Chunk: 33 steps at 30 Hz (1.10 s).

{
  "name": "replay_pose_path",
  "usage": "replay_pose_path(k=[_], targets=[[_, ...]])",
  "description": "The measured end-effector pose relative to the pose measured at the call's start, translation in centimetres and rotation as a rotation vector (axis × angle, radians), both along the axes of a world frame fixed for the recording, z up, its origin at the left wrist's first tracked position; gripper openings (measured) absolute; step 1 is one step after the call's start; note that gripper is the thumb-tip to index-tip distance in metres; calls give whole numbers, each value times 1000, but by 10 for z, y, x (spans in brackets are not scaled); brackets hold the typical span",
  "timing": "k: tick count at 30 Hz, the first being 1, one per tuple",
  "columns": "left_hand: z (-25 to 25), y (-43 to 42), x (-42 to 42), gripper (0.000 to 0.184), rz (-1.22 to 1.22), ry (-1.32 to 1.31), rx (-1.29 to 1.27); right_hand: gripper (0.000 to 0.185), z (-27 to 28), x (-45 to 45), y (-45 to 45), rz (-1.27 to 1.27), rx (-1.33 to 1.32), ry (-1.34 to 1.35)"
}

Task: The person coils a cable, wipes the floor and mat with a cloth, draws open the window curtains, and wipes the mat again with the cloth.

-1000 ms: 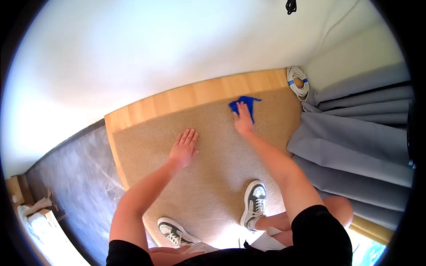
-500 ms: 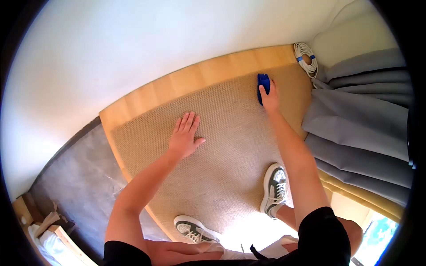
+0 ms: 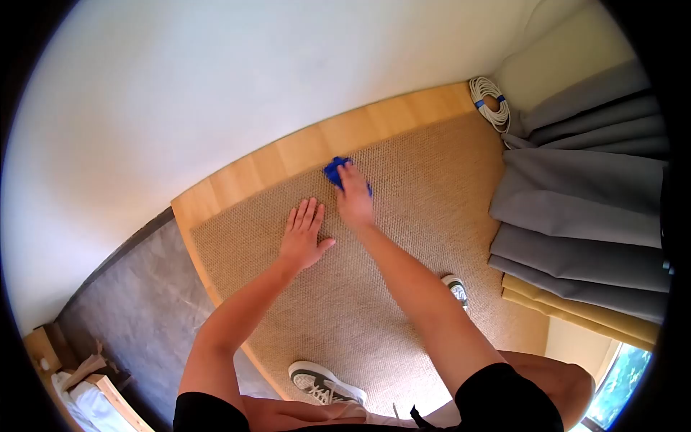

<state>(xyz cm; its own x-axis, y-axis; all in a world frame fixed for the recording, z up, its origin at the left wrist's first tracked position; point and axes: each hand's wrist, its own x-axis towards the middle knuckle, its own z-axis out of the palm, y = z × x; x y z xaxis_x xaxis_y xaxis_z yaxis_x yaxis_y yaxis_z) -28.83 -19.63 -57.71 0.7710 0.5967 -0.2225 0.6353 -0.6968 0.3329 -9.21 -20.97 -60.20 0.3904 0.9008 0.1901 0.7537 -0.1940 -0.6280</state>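
A woven tan carpet covers a low platform below me. My right hand is closed on a crumpled blue cloth and presses it against the carpet near the wooden border. Part of the cloth is hidden beneath the palm and fingers. Just left of it, my left hand lies flat on the carpet, fingers outstretched and thumb apart, holding nothing.
A pale wooden border runs along the white wall. At the back right corner sits a coiled white cable, beside grey curtains. Beyond the platform's left edge is grey floor. My shoe stands on the carpet.
My right hand has swept the blue cloth leftward across the carpet, close to my left hand. My left hand keeps its place on the carpet.
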Motion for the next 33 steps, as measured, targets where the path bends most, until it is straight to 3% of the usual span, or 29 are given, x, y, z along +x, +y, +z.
replay_pose_path(k=[3, 5, 6, 10, 12, 15, 21, 27, 33], targets=[[5, 1, 0, 91, -3, 10, -13, 52, 13, -12, 2, 78, 14, 67], [7, 3, -1, 93, 3, 5, -31, 51, 23, -3, 5, -42, -29, 391], [9, 4, -3, 95, 0, 3, -56, 50, 53, 9, 5, -148, -215, 378], [18, 8, -10, 99, 40, 70, -66, 50, 31, 116, 5, -377, 91, 91], [14, 10, -8, 105, 22, 84, -59, 50, 41, 166, -1, -425, -36, 79], [15, 11, -6, 105, 27, 93, -64, 50, 5, 213, -15, -246, -98, -51], [8, 8, -8, 105, 37, 61, -51, 52, 16, 135, -12, -224, -246, 133], [15, 8, -7, 103, 37, 66, -57, 49, -10, 22, 0, -13, -130, 66], [9, 7, -20, 103, 22, -27, -41, 47, 22, -69, 11, 59, -133, 450]])
